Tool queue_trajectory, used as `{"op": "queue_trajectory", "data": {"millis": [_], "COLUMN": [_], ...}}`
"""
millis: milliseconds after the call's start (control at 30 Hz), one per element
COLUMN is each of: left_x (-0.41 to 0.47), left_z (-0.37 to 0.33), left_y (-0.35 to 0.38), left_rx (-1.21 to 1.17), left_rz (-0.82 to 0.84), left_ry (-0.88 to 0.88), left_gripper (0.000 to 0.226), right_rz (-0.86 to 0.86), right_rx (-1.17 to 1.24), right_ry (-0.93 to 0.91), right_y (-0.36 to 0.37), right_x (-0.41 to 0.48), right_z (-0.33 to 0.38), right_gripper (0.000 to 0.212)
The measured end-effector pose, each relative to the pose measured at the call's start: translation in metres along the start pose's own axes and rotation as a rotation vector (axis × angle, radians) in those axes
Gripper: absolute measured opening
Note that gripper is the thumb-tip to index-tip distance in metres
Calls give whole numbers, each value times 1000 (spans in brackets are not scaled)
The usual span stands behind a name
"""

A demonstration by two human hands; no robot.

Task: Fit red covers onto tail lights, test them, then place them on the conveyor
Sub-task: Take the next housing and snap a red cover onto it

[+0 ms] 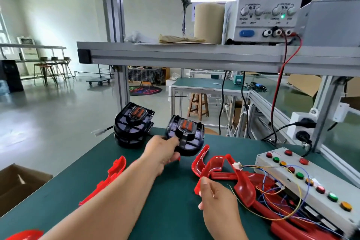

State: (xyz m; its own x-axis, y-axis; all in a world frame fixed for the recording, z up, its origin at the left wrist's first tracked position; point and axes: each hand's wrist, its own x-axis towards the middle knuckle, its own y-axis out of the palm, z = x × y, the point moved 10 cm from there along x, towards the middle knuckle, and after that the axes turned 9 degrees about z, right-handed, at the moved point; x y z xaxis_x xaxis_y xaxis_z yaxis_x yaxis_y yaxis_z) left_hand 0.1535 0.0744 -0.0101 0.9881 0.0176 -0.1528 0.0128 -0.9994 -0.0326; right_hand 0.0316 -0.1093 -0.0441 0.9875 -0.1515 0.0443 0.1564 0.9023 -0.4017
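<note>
The left hand reaches forward toward twelve o'clock, and its fingers are curled round the near edge of a black plastic tail light housing with an orange lens insert. It holds the housing tilted up above the dark green bench mat. At ten o'clock from that hand a stack of matching black tail light housings stands at the mat's far edge, with a white plug on a lead sticking out to its left.

The right hand is nearer the body at five o'clock from the left hand. Its thumb and curled fingers pinch the near corner of a translucent red plastic cover, which lies on the mat just beside the held housing. At three o'clock from the right hand, more red covers lie heaped under loose coloured wires, against a long white box of round coloured push buttons. A separate red cover lies at nine o'clock on the mat. On the shelf at one o'clock, a bench power supply shows lit digits.
</note>
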Motion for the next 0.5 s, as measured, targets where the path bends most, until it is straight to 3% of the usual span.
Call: {"op": "queue_trajectory", "data": {"millis": [267, 400, 500], "left_x": [-62, -79, -84], "left_z": [21, 28, 34], "left_y": [20, 19, 25], "left_rx": [-85, -73, -97], "left_rz": [-9, 18, 61], "left_ry": [108, 96, 58], "left_gripper": [19, 20, 20], "right_rz": [-33, -35, -19], "right_rx": [287, 445, 409], "right_ry": [30, 40, 15], "right_y": [-5, -3, -2], "right_x": [-4, -6, -5], "right_z": [1, 1, 5], "right_gripper": [55, 48, 33]}}
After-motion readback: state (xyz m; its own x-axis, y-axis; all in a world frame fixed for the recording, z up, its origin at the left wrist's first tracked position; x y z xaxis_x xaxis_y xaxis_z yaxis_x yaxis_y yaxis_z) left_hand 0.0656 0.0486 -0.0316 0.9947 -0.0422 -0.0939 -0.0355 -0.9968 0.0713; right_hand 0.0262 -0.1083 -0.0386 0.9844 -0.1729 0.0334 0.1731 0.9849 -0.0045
